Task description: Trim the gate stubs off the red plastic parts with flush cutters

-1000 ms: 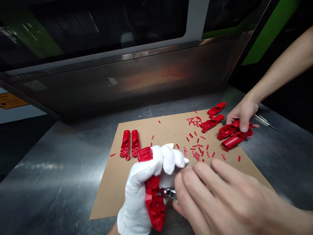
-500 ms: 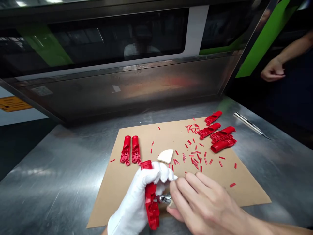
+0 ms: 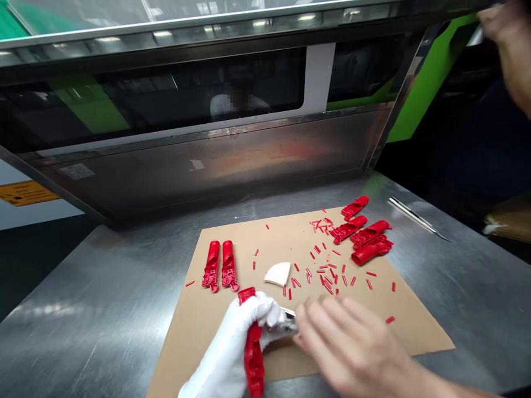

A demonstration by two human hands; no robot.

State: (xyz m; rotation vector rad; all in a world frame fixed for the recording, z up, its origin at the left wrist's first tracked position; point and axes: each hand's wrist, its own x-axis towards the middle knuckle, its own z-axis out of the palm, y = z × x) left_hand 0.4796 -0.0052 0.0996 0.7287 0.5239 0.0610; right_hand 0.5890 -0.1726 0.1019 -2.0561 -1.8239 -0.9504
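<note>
My left hand (image 3: 238,326), in a white glove, is wrapped round a red plastic molded part (image 3: 254,362). The part stands nearly upright, its tubular end above the glove. Bare and slightly blurred, my right hand (image 3: 348,337) is closed around a pair of metal nippers (image 3: 287,326); most of their handles are hidden. Their metal head lies beside the gloved fingers, against or close to the part; contact cannot be made out. Beyond my hands, several small red plastic slivers (image 3: 327,279) are scattered over a cardboard sheet (image 3: 232,232). A cream quarter-round piece (image 3: 279,273) lies among them.
Two similar red parts (image 3: 219,265) lie at the left of the cardboard, and several more (image 3: 369,237) at its right edge. A slim pointed metal tool (image 3: 417,218) rests on the steel table (image 3: 103,287). Another person's arm (image 3: 512,55) is at upper right.
The nippers' head has moved up along the red part, towards the gloved fingers. The other person's hand has risen. My view has tilted slightly upward.
</note>
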